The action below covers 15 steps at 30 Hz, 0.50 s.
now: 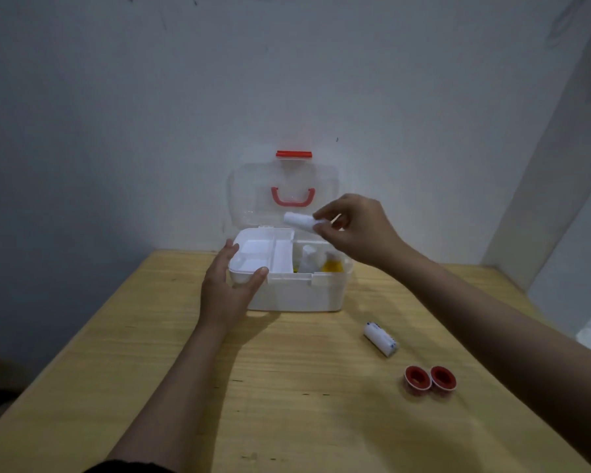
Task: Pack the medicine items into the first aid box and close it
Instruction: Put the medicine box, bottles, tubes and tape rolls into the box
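The white first aid box (297, 295) stands open on the wooden table, its clear lid (249, 199) with a red handle leaning back against the wall. A white inner tray (260, 254) covers the box's left half; a white bottle and something yellow (331, 266) show in the right half. My left hand (229, 288) grips the box's front left corner and tray edge. My right hand (355, 230) holds a white bandage roll (299, 220) in its fingertips above the box's right half. Another white roll (380, 339) and two red tape rolls (430, 377) lie on the table to the right.
The wooden table (287, 387) butts against a white wall behind the box. A white pillar or door frame (553, 186) rises at the right, and the table's right edge runs close to it.
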Each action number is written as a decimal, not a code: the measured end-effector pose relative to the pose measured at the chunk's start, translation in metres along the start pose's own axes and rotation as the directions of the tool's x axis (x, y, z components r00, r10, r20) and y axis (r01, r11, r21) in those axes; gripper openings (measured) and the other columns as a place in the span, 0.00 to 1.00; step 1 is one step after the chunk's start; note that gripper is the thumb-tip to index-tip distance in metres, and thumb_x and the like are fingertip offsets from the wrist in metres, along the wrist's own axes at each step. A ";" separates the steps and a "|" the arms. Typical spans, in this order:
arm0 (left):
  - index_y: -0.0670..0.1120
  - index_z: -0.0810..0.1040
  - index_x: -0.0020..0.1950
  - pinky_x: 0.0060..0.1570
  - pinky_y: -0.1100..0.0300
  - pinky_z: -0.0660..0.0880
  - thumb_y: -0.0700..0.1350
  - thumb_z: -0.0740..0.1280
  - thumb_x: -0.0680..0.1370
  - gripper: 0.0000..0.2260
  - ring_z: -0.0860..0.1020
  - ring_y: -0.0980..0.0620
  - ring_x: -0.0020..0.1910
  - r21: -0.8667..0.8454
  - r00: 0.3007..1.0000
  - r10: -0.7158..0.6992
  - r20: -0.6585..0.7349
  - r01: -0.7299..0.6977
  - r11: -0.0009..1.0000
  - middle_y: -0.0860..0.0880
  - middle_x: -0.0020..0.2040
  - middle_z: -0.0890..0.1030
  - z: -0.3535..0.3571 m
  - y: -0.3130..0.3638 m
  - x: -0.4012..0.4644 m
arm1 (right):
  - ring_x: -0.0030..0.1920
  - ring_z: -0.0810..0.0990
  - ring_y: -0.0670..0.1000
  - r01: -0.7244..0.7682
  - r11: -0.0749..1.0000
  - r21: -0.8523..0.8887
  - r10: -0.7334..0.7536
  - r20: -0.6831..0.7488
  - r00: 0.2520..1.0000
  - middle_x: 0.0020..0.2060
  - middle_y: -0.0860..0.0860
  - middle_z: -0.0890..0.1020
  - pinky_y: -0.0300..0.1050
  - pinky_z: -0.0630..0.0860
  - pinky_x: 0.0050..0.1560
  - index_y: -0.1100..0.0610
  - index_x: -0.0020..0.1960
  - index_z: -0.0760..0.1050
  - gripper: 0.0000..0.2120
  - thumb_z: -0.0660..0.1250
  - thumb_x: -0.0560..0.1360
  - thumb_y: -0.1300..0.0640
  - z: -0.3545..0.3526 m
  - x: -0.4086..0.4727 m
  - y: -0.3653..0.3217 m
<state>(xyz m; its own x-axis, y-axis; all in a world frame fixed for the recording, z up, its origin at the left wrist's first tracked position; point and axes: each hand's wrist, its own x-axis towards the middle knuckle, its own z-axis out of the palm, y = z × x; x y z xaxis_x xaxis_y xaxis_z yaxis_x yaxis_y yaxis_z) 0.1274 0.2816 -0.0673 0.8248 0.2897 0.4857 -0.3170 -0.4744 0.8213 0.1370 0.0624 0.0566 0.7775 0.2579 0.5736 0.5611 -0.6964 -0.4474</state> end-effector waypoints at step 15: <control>0.50 0.69 0.68 0.64 0.60 0.66 0.51 0.74 0.69 0.29 0.64 0.60 0.67 -0.034 1.000 -0.022 0.010 0.022 0.999 0.54 0.72 0.67 -0.002 0.002 -0.001 | 0.42 0.81 0.51 0.034 0.997 -0.071 -0.017 0.219 0.976 0.44 0.55 0.84 0.44 0.78 0.46 0.61 0.48 0.81 0.11 0.74 0.68 0.57 0.059 0.003 -0.010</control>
<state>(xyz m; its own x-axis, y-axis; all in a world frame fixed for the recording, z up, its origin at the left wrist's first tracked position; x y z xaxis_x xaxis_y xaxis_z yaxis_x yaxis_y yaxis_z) 0.1245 0.2820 -0.0657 0.8359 0.2920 0.4647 -0.3144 -0.4392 0.8416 0.1509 0.1098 0.0220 0.8109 0.4102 0.4175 0.5655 -0.7329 -0.3783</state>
